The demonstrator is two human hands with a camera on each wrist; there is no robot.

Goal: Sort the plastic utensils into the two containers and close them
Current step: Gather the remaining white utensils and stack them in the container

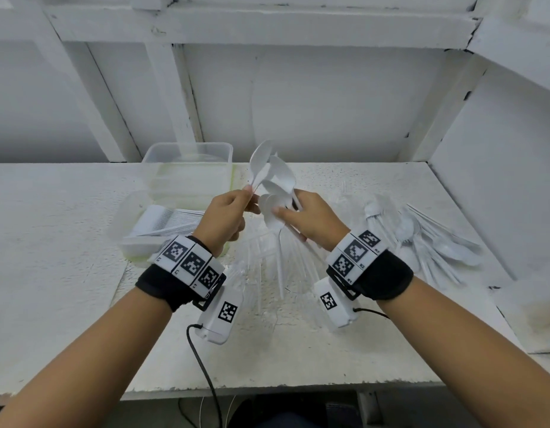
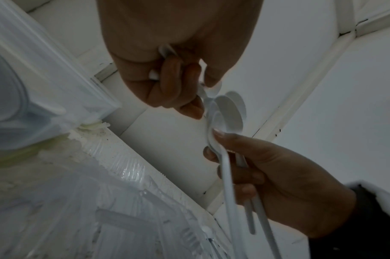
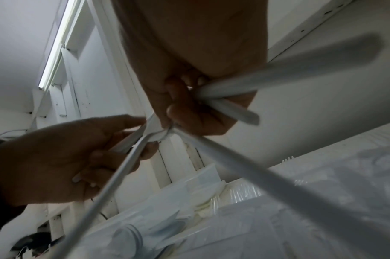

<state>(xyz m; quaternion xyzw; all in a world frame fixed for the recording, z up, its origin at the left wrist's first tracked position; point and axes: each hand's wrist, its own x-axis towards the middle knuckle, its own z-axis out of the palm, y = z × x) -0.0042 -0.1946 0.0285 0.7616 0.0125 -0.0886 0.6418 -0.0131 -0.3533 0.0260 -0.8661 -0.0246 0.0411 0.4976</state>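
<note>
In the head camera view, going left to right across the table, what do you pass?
Clear container holding stacked white utensils → left hand pinching spoons → bunch of white spoons held up between both hands → right hand gripping the handles → loose pile of white utensils on the table.

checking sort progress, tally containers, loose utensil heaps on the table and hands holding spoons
containers: 2, back tub, left container
loose heaps: 2, clear heap, white heap
hands gripping white spoons: 2, left hand, right hand
total: 6
</note>
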